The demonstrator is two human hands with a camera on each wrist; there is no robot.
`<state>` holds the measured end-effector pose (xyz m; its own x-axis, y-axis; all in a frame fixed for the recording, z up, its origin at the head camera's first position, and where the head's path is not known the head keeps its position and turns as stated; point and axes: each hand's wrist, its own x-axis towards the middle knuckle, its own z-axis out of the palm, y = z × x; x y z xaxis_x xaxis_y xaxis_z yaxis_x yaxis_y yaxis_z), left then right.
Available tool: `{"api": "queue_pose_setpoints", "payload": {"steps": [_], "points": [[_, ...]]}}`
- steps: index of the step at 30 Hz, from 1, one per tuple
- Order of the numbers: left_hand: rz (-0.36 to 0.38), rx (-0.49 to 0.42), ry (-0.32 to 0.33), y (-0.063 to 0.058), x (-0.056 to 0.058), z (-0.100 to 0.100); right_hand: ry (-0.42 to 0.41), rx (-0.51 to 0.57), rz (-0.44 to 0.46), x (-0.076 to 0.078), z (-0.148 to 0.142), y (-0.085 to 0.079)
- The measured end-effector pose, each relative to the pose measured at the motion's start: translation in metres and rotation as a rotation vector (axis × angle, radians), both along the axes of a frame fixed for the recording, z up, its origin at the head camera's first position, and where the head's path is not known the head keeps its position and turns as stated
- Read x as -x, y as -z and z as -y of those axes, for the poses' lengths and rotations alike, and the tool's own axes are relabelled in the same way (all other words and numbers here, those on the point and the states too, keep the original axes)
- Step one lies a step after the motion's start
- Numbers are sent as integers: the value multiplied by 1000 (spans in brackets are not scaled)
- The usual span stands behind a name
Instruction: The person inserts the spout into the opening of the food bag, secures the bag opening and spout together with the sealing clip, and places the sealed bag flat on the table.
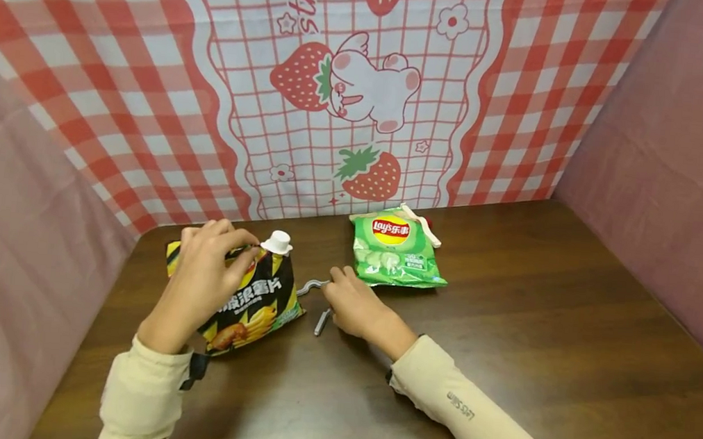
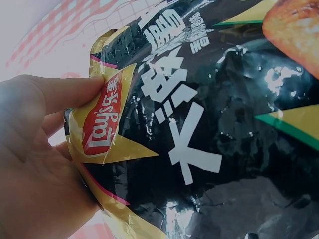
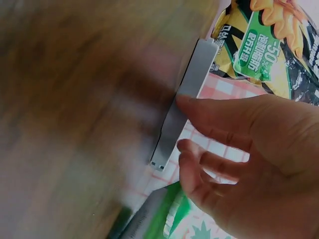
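My left hand (image 1: 205,273) grips the top edge of a black and yellow Lay's chip bag (image 1: 256,302), thumb on its front face near the red logo in the left wrist view. A white hat-shaped cap (image 1: 277,242) sits at the bag's upper right corner. Just right of this bag, my right hand (image 1: 357,302) holds a grey bag clip (image 3: 182,107). Its thumb lies against the long bar in the right wrist view, fingers curled. In the head view, a wavy grey piece and a straight grey end stick out either side of the fingers; the middle is hidden.
A green Lay's chip bag (image 1: 396,248) lies behind my right hand, with a white strip-like clip (image 1: 423,226) across its upper right corner. Something small and red shows behind that clip. The brown wooden table (image 1: 535,347) meets a strawberry-print cloth (image 1: 368,95) at the back.
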<state>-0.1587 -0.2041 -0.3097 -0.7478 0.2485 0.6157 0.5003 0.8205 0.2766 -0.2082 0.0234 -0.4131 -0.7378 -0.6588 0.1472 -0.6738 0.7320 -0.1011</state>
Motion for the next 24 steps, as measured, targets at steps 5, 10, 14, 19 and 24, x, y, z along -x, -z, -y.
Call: {"api": "queue_pose_setpoints", "payload": {"steps": [5,10,14,19,24], "points": [[1,2,2,-2,0,0,-59,28,-19,1,-4,0],[14,-2,5,-2,-1,-1,-47,64,14,-1,-7,-1],[27,-1,9,-1,-1,-1,-44,67,51,-3,-9,-3],[30,-2,8,-2,0,-1,-57,46,84,-5,-9,-4],[20,-2,10,-1,-1,-2,-48,15,75,-7,-8,-3]]}}
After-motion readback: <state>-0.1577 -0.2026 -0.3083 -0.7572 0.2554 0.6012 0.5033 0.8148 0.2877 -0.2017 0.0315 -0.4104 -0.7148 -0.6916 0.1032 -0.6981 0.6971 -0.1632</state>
